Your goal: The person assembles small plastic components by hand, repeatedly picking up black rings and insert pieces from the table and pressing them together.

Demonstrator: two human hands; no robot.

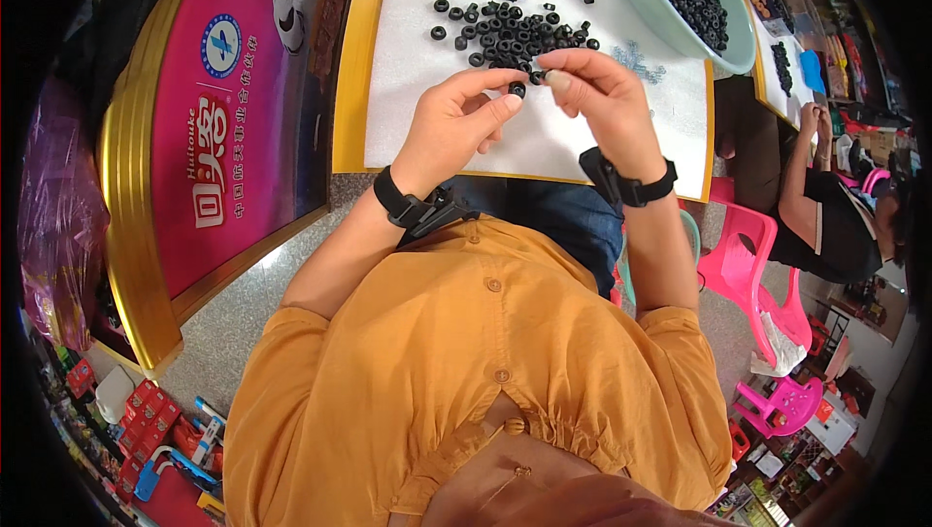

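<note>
Between the thumb and index finger of my left hand [454, 124] is a small black ring-shaped piece [517, 89], its round hole showing. My right hand [610, 100] is close beside it, thumb and index finger pinched together. A dark piece shows at those right fingertips, but whether they grip it or something clear is too small to tell. Just beyond both hands lies a loose pile of similar black pieces [515, 30] on a white foam-like sheet [408, 90]. Several small clear plastic pieces [638, 63] are scattered to the right of the pile.
A pale green basin [652, 5] full of black pieces stands at the table's far right. A pink-panelled counter with gold trim [146, 168] runs along the left. On the right are a pink plastic chair [743, 255] and another person [825, 207] at a second table.
</note>
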